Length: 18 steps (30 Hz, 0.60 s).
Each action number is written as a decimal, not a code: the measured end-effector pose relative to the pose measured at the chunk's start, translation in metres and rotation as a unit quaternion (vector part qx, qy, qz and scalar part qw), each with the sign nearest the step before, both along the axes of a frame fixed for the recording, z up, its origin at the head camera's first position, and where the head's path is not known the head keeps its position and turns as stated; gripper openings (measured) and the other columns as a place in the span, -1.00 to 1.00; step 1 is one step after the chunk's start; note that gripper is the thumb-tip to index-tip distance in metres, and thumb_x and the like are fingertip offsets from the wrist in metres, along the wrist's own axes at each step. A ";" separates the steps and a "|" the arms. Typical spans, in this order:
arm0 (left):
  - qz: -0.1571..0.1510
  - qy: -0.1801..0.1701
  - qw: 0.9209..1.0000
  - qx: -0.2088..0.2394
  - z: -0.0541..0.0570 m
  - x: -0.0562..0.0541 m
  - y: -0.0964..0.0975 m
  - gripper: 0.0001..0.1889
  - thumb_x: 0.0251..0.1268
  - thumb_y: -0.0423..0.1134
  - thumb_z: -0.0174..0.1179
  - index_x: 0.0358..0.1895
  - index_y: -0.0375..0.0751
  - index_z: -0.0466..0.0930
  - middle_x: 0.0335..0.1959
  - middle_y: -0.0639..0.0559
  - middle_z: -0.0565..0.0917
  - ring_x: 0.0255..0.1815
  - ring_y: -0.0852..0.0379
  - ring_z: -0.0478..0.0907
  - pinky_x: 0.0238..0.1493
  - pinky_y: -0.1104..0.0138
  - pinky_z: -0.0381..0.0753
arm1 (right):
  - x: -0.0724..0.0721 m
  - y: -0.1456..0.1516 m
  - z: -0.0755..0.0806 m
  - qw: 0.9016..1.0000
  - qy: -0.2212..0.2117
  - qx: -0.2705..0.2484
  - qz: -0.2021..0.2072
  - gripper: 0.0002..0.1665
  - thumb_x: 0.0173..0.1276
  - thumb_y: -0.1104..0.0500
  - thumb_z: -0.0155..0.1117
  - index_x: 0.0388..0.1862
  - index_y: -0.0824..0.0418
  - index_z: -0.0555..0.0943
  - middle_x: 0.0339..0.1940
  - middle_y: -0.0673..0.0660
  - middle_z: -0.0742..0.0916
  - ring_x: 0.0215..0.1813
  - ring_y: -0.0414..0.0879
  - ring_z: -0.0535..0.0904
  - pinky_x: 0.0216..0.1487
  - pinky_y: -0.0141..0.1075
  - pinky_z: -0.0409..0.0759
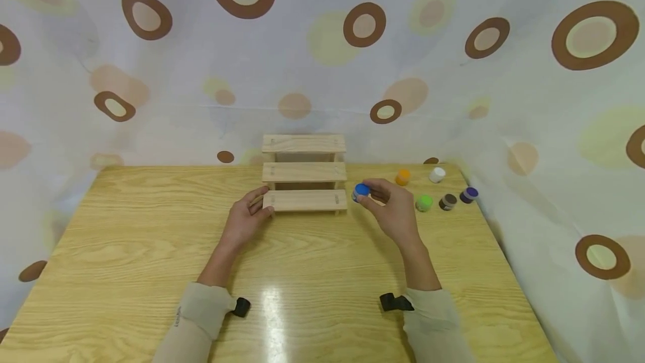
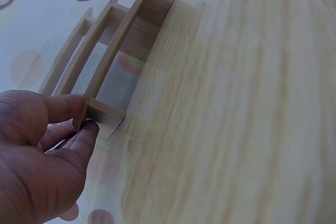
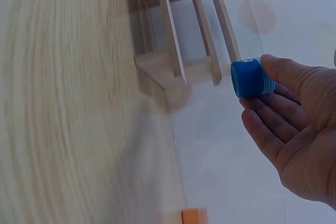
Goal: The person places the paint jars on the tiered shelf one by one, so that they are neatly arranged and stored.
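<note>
From the head, the right hand (image 1: 395, 206) pinches a blue jar (image 1: 360, 191) between thumb and fingertips, the gap no wider than the jar. The jar lies on the left of that hand, between it and a wooden rack (image 1: 304, 171) of 3 planks. By my reading, the coming move turns on this: the planks' long axis runs left to right, so their right ends point towards the jar — near, with a gap showing. The left hand (image 1: 245, 220) grips the left end of the lowest plank, far from the jar; the right is plainly the nearer. Right of the right hand stand 5 more jars: orange (image 1: 403, 177), white (image 1: 437, 175), green (image 1: 424, 203), dark (image 1: 447, 201) and purple (image 1: 469, 195).

From the left wrist, thumb and fingers close on the lowest plank's end (the blue jar does not show here), and the planks stretch away from the hand.

From the right wrist, the blue jar sits at the fingertips, clear of the table (image 3: 79, 129) — its image meets the end of the farthest plank, though whether they touch I cannot tell from here.
</note>
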<state>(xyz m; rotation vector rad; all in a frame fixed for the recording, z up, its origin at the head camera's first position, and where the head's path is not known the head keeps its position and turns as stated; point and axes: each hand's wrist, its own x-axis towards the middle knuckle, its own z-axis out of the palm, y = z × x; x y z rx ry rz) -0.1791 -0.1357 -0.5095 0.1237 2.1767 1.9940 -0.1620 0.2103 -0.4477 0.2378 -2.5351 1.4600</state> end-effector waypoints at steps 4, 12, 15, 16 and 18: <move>0.004 -0.002 1.000 -0.007 0.002 0.001 0.000 -0.34 0.59 -0.37 0.22 0.66 -0.19 0.24 0.64 -0.25 0.27 0.64 -0.14 0.27 0.38 0.26 0.57 | -0.009 -0.020 0.002 1.000 0.001 -0.010 0.022 -0.56 0.41 0.23 0.53 0.24 0.28 0.72 0.15 0.19 0.79 0.23 0.10 0.73 0.26 -0.11 0.73; 0.011 -0.001 1.000 -0.026 0.003 0.001 -0.003 -0.35 0.59 -0.37 0.22 0.65 -0.21 0.24 0.66 -0.24 0.25 0.64 -0.18 0.25 0.43 0.18 0.53 | -0.021 -0.063 -0.002 0.996 -0.022 -0.049 0.066 -0.54 0.39 0.23 0.54 0.24 0.29 0.72 0.11 0.18 0.81 0.18 0.04 0.77 0.17 -0.32 0.75; 0.005 0.003 1.000 -0.017 0.001 0.001 -0.001 -0.34 0.59 -0.37 0.23 0.65 -0.22 0.23 0.66 -0.23 0.24 0.64 -0.18 0.25 0.42 0.22 0.54 | -0.022 -0.073 -0.002 0.996 -0.022 -0.054 0.071 -0.55 0.38 0.25 0.54 0.23 0.30 0.72 0.09 0.19 0.82 0.16 0.06 0.77 0.15 -0.29 0.76; 0.003 0.005 1.000 -0.016 0.000 0.001 0.000 -0.34 0.58 -0.37 0.23 0.65 -0.22 0.24 0.66 -0.22 0.24 0.64 -0.18 0.25 0.41 0.23 0.54 | -0.022 -0.077 -0.002 0.995 -0.024 -0.057 0.073 -0.55 0.38 0.26 0.54 0.23 0.29 0.72 0.08 0.19 0.82 0.15 0.07 0.78 0.15 -0.28 0.77; 0.003 0.006 1.000 -0.010 0.000 0.001 0.001 -0.33 0.58 -0.37 0.23 0.65 -0.23 0.23 0.66 -0.22 0.24 0.64 -0.18 0.25 0.41 0.24 0.54 | -0.023 -0.083 -0.002 0.995 -0.028 -0.058 0.075 -0.56 0.39 0.25 0.53 0.23 0.28 0.72 0.09 0.18 0.82 0.16 0.06 0.77 0.16 -0.27 0.77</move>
